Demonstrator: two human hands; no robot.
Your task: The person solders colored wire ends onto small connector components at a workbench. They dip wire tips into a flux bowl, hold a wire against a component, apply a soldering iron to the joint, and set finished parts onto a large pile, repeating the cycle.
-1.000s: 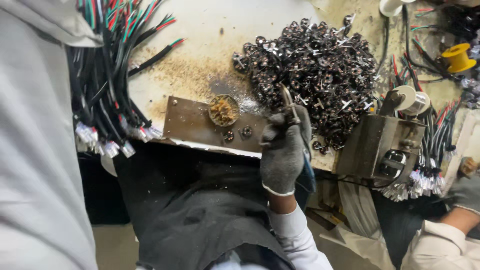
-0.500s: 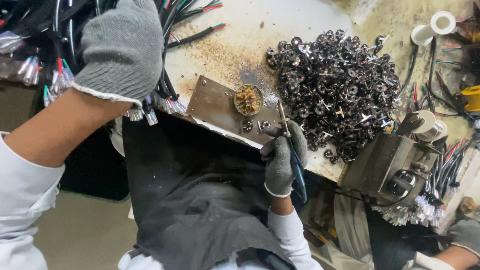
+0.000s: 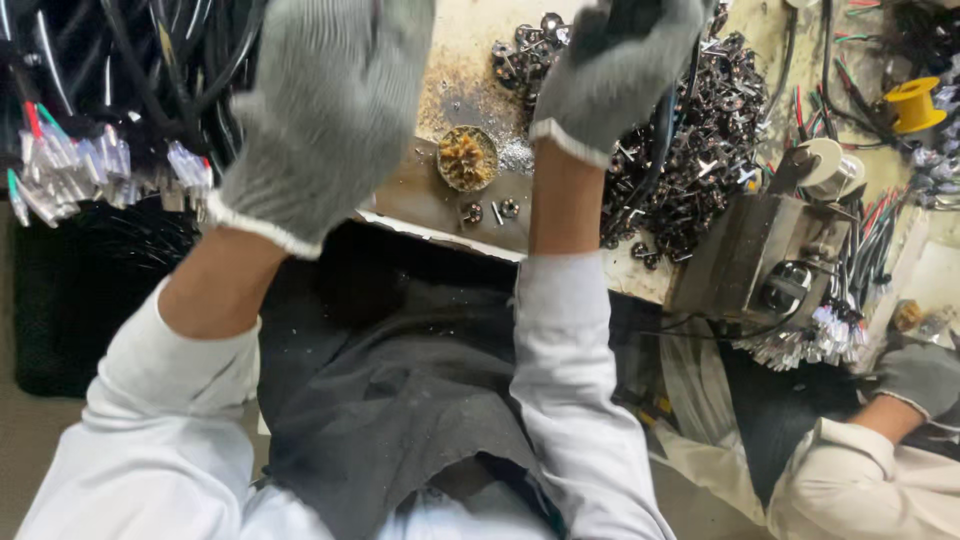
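Beside you on the bench sits a grey metal box-shaped machine (image 3: 745, 262) with a white tape roll (image 3: 825, 160) just above it. A yellow wire spool (image 3: 913, 103) lies further off. A co-worker's gloved hand (image 3: 920, 375) rests at the lower corner, near silver-tipped wire ends (image 3: 800, 345).

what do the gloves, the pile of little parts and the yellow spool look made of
Gloves on the left hand and right hand: grey knitted fabric, matte, probably cotton; the ribbed weave and rolled cuffs show. Pile of small parts: metal, dark with bright glints on edges, likely plated or bare steel. Yellow spool: smooth, evenly coloured, likely plastic.
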